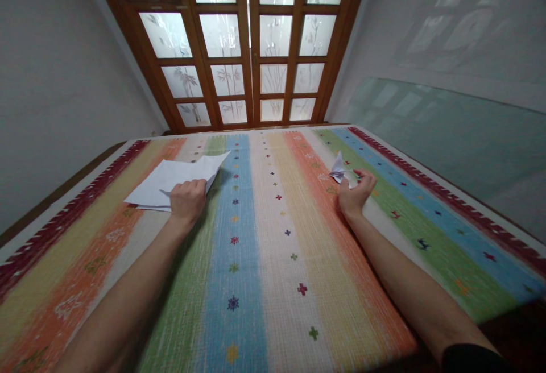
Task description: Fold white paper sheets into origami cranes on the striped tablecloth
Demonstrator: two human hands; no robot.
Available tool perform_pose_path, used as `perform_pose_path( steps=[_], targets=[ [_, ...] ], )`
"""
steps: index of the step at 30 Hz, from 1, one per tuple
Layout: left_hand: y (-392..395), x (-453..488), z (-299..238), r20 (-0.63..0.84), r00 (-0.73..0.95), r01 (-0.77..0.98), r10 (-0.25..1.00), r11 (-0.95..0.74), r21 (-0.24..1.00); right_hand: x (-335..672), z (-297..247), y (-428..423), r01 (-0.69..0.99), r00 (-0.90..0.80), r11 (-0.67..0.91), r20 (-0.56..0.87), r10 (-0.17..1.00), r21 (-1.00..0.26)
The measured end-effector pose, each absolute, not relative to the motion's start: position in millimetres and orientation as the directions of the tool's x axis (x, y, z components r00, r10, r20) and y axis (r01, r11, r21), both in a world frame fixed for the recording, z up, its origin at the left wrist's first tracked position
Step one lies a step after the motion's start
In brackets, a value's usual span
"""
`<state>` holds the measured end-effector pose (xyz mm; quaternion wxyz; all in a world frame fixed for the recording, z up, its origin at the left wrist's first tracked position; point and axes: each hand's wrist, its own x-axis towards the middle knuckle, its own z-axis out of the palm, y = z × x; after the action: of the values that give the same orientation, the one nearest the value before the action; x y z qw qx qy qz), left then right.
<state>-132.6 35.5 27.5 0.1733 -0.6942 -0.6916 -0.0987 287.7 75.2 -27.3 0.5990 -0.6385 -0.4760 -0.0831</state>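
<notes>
Head view looks forward and down across striped tablecloth [273,236]; hands [187,199] [357,192] midway, glazed doors [255,60] beyond.

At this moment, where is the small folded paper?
In the head view, the small folded paper is right of centre, held in the fingers of the right hand, over the striped tablecloth.

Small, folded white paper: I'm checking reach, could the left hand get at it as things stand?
Probably not immediately: the left hand grips large white paper sheets, and the right hand holds the small, folded white paper.
</notes>
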Motion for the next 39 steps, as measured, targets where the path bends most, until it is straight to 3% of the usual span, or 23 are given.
perform_pose_path(
  steps=[3, 6, 8, 11, 14, 18, 21, 26, 31, 36, 39],
  targets=[
    [27, -105, 25, 0.420, 0.232, 0.963, 0.877, -0.268, 0.026, 276, -25, 73, 0.760, 0.353, 0.297, 0.750, 0.559, -0.579],
    [10, -77, 15, 0.453, 0.390, 0.812, 0.801, -0.531, 0.240, 268, -24, 71, 0.749, 0.010, 0.480, 0.733, 0.680, -0.456],
    [-3, -62, 6, 0.467, 0.438, 0.686, 0.768, -0.621, 0.378, 266, -23, 70, 0.703, -0.199, 0.573, 0.657, 0.727, -0.421],
    [-20, -49, -7, 0.476, 0.430, 0.538, 0.767, -0.641, 0.547, 266, -24, 65, 0.641, -0.341, 0.633, 0.577, 0.742, -0.435],
    [-31, -43, -15, 0.474, 0.449, 0.451, 0.758, -0.650, 0.612, 265, -26, 56, 0.562, -0.480, 0.701, 0.517, 0.708, -0.439],
    [-36, -42, -15, 0.408, 0.596, 0.475, 0.691, -0.714, 0.515, 260, -28, 44, 0.445, -0.708, 0.798, 0.387, 0.591, -0.406],
    [-35, -48, -11, 0.344, 0.658, 0.513, 0.670, -0.733, 0.446, 256, -31, 41, 0.426, -0.765, 0.814, 0.324, 0.557, -0.394],
    [-25, -67, -9, 0.309, 0.622, 0.496, 0.720, -0.667, 0.557, 259, -38, 40, 0.375, -0.756, 0.810, 0.357, 0.548, -0.450],
    [-9, -80, -18, 0.287, 0.460, 0.527, 0.840, -0.518, 0.674, 262, -40, 37, 0.345, -0.706, 0.782, 0.405, 0.580, -0.518],
    [-1, -82, -22, 0.325, 0.424, 0.511, 0.845, -0.519, 0.685, 261, -36, 33, 0.385, -0.656, 0.752, 0.415, 0.631, -0.536],
    [-2, -77, -15, 0.330, 0.270, 0.497, 0.905, -0.424, 0.757, 259, -31, 30, 0.424, -0.580, 0.709, 0.432, 0.691, -0.564]
  ],
)
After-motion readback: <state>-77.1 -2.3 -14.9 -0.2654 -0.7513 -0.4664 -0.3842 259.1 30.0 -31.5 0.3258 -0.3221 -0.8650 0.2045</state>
